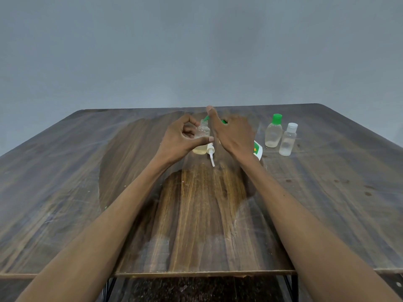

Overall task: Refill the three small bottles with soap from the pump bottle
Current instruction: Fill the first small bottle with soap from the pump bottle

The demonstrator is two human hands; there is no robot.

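Wooden table [65, 192] spread from left to right, dark and streaked, with a warmer brown patch in the middle near the front edge. Left of centre, left hand [182, 139] curled round a small clear bottle [201, 138], thumb stretched across its near side and fingers wrapped behind, bottle upright, uncapped at the neck, with pale yellow soap low in its base. Just right of that bottle, lying on the table, a white nozzle cap [211, 154], tip pointing toward the near edge. Next to the right, right hand [233, 132] resting on the pump bottle [258, 150], mostly hidden behind the hand and wrist, only a slip of white body with green label showing at the right of the wrist; index finger raised and stretched forward over the green pump spout [206, 118], aimed at the open neck of the held bottle; remaining fingers hidden behind the back of the hand, so their grip cannot be told. Farther right, well apart from the hands, a green-capped bottle [274, 131] standing upright, and just beside it, slightly nearer and to the right, a white-capped bottle [288, 139], also upright, both clear and closed. Behind everything, a plain grey wall [196, 51].
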